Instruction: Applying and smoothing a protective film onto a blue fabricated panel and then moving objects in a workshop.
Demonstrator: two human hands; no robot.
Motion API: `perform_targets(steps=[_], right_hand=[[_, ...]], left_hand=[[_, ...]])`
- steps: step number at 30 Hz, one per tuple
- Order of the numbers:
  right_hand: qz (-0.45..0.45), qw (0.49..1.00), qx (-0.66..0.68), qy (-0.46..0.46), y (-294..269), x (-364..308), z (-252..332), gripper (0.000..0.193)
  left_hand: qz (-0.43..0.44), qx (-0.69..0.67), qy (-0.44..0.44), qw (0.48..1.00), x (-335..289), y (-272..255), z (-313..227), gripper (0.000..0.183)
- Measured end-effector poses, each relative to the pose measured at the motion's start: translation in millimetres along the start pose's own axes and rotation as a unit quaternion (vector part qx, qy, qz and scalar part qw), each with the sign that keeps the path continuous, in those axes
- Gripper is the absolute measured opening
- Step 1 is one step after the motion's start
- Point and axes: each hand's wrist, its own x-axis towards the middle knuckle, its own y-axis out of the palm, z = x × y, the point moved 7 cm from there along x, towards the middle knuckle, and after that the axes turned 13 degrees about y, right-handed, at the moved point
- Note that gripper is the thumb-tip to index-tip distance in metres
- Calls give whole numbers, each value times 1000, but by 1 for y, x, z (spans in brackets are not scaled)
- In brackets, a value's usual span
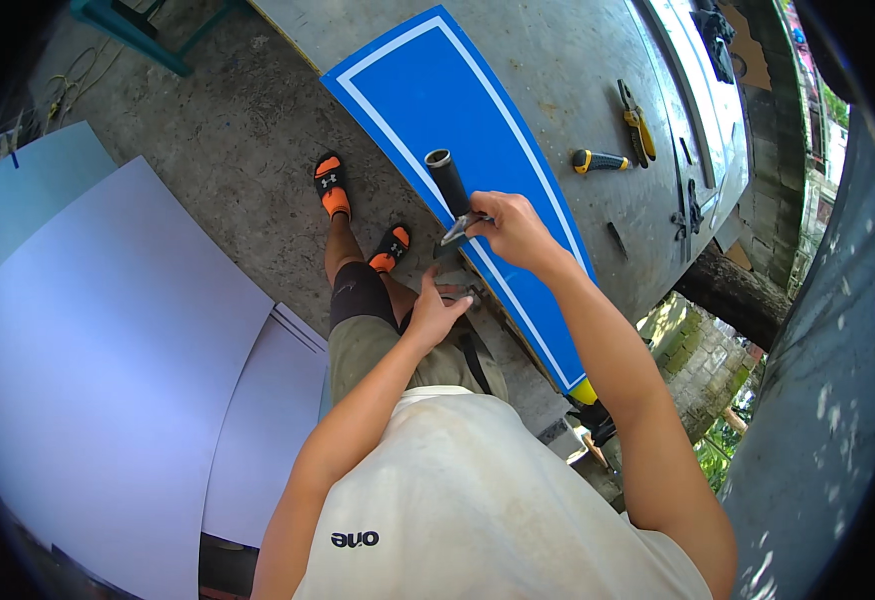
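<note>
A long blue panel (478,110) with a white border line lies along the near edge of the table. Over its left edge, my right hand (516,232) is closed on a metal hand tool (461,229); its exact kind is unclear. A black tube (447,182) with a hollow end rises beside those fingers, and I cannot tell whether it belongs to the tool. Lower down, beside the table edge, my left hand (436,312) has its thumb and fingers apart. A small dark grey part shows near the fingertips, too indistinct to name.
On the grey table (588,230) lie yellow-and-black pliers (640,125), a yellow-and-black handled tool (600,161) and a metal straightedge (663,60). Large white sheets (108,330) lean at the left. A green stool (138,35) stands at the upper left, on the concrete floor.
</note>
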Motion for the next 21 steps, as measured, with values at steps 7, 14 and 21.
perform_targets(steps=[7, 14, 21], right_hand=[[-13, 998, 9, -64, -17, 85, 82, 23], [15, 998, 18, -66, -27, 154, 131, 24], [10, 998, -2, -61, -38, 187, 163, 26]], left_hand=[[-85, -81, -27, 993, -20, -99, -45, 84], [-150, -125, -26, 980, -33, -149, -63, 77], [-151, -135, -16, 979, -20, -174, -87, 74]])
